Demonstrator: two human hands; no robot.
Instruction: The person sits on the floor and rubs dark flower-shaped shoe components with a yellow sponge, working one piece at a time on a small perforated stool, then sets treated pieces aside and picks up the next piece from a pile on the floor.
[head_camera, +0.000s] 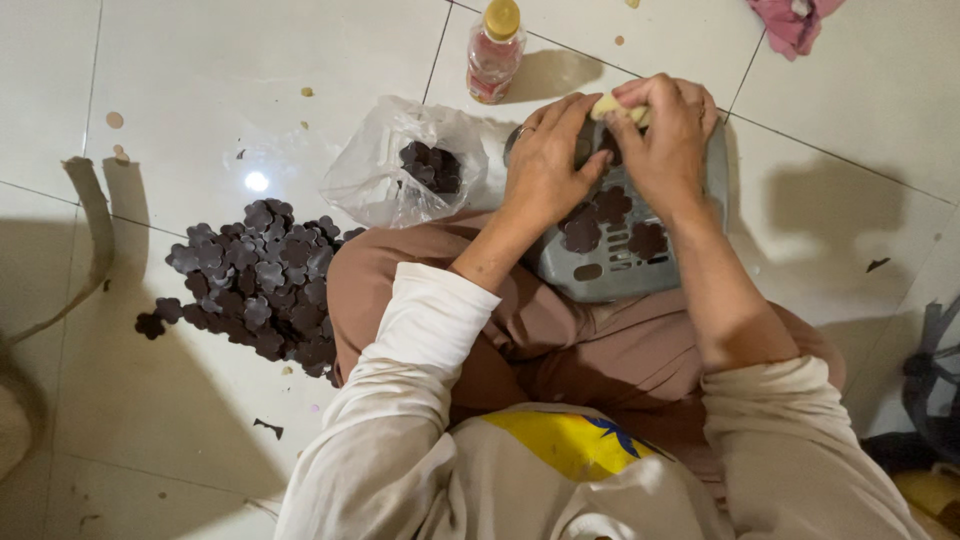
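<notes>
While gripped at upper centre of frame:
Yellow piece (612, 106): pinched between left hand (545, 165) and right hand (665, 140); long axis left-right.
Grey tray (700, 215): on lap, three dark flower-shaped pieces (612, 205).
Plastic bag (385, 165): more pieces inside.
Floor pile (255, 285): left.

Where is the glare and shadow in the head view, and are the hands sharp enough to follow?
Head view: a bright glare spot on the white floor tile beside the clear plastic bag; heavy shadow fills the lower left, reaching the pile of dark flower-shaped pieces; the left hand and right hand are evenly lit and reasonably sharp over the grey tray.
</notes>
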